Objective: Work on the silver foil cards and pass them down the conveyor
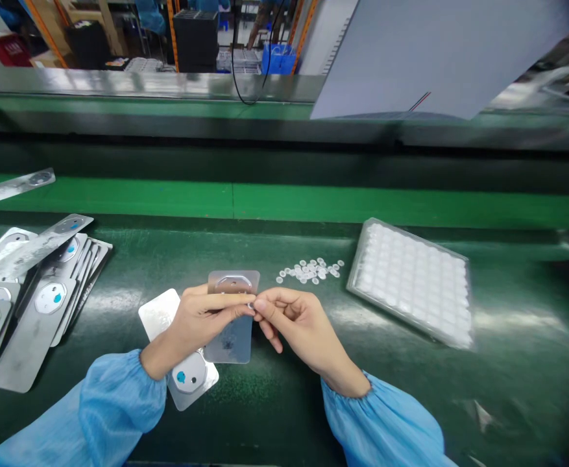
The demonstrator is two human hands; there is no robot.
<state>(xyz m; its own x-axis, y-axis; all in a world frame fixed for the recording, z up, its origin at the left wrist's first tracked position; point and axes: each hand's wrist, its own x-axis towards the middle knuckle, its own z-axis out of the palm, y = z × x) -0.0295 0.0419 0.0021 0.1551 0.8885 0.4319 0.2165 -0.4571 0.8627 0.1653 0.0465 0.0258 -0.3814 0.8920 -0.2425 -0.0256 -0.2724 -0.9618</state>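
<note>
My left hand [199, 322] grips a thin silver metal plate [230, 340] with an octagonal raised ring near its top, holding it upright over the dark green bench. My right hand [296, 321] is pinched, thumb and forefinger meeting at the plate's right edge on a tiny pale disc [251, 305]. A second plate [187, 376] with a white octagon and blue dot lies flat under my left wrist. Both arms wear blue sleeves.
A fanned stack of similar plates [36, 298] lies at the left. A scatter of small white discs [311, 270] sits beyond my hands. A clear compartment tray [413, 282] rests at the right. One plate [16, 186] lies on the green conveyor belt [313, 202] behind.
</note>
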